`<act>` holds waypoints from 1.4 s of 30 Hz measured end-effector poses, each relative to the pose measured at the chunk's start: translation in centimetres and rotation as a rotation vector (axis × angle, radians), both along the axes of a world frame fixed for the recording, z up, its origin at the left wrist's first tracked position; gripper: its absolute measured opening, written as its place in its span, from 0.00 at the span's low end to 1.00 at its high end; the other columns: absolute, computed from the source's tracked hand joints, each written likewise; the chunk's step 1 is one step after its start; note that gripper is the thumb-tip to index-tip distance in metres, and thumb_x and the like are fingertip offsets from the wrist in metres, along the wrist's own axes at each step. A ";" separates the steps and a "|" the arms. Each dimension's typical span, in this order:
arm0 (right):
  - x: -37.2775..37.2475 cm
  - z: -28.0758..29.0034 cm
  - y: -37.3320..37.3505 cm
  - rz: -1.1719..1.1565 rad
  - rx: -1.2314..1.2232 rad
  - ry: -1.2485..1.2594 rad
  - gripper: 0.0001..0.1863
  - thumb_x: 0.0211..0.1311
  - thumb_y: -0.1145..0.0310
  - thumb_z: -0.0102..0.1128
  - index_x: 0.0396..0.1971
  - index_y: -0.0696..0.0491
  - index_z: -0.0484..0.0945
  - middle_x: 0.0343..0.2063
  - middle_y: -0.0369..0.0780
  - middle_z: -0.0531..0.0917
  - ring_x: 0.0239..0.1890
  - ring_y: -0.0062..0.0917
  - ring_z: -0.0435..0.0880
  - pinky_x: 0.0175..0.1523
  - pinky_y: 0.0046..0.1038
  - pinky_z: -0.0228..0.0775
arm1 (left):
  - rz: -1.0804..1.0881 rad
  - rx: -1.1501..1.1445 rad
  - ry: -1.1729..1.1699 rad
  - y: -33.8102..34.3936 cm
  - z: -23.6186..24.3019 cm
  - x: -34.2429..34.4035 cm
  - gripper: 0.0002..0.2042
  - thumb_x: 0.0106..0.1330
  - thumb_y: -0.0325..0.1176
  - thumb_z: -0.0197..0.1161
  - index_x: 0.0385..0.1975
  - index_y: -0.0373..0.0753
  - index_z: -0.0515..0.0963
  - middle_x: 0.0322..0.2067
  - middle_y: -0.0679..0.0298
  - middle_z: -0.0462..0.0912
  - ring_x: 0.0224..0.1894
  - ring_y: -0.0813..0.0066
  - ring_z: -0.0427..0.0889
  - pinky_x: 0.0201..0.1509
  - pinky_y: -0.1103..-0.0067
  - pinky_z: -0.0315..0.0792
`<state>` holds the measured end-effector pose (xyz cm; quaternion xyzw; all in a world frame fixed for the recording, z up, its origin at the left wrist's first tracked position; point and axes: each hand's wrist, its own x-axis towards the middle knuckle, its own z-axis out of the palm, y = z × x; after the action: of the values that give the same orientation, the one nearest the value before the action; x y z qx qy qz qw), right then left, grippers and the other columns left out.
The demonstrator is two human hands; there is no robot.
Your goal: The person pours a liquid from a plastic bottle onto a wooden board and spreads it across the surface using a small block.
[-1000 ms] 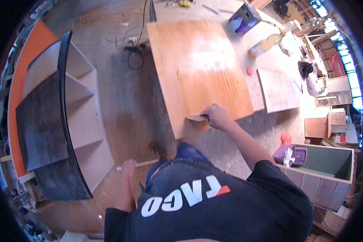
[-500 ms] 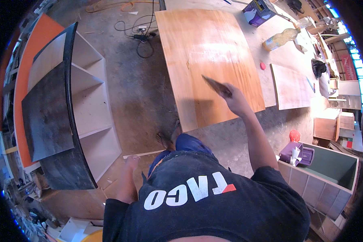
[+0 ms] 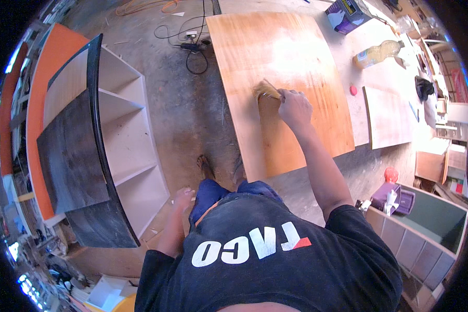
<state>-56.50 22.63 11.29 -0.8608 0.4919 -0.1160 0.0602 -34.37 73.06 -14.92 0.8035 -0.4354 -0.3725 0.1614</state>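
Dusty workshop floor [image 3: 179, 119] here, open-shelved cabinet [image 3: 132, 135] at 9 o'clock and a big wood panel [image 3: 307, 143] at 1 o'clock; right hand [image 3: 296, 108] has its fingers closed round a flat brush [image 3: 267, 90], pale bristles over the panel, towards its left side; left hand [image 3: 183, 198] hangs by the hip at 8 o'clock, too blurry to tell how open it is; progress-wise I'd call the panel mostly coated, since the middle and right look darker amber and glossy, while a paler strip runs down the lower left edge and is probably what's left; smaller panel [image 3: 390, 118] between 2 and 3 looks pale, can't tell if it's been touched; writing-wise, big white block letters on the dark shirt [image 3: 296, 275], upside down from here; purple-and-black box [image 3: 343, 18] at 1 has printing, bottle [image 3: 377, 54] at 2 a label, too small to read
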 end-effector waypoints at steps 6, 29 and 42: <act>7.8 -0.6 5.1 -0.120 0.197 0.150 0.12 0.66 0.63 0.56 0.37 0.50 0.87 0.37 0.48 0.88 0.41 0.44 0.87 0.49 0.45 0.79 | 0.145 0.248 0.234 -6.1 3.2 6.2 0.18 0.68 0.46 0.63 0.41 0.36 0.88 0.43 0.46 0.89 0.48 0.51 0.88 0.53 0.60 0.78; 7.3 0.7 16.5 -0.109 0.274 0.109 0.13 0.64 0.61 0.62 0.45 0.46 0.89 0.37 0.43 0.89 0.40 0.41 0.87 0.46 0.41 0.80 | -0.081 0.275 0.182 -9.0 1.2 17.5 0.21 0.64 0.45 0.68 0.49 0.34 0.86 0.46 0.46 0.89 0.51 0.53 0.88 0.58 0.66 0.79; -1.7 1.9 18.2 -0.415 0.115 0.074 0.13 0.64 0.67 0.61 0.46 0.49 0.88 0.36 0.45 0.88 0.42 0.42 0.86 0.48 0.42 0.79 | -0.105 0.250 0.139 -6.6 -0.8 18.8 0.22 0.64 0.46 0.67 0.49 0.35 0.86 0.45 0.46 0.89 0.50 0.50 0.88 0.56 0.64 0.79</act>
<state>-58.16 40.80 13.15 -0.7399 0.6663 -0.0658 0.0658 -15.62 66.51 -15.70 0.7657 -0.4147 -0.4866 0.0701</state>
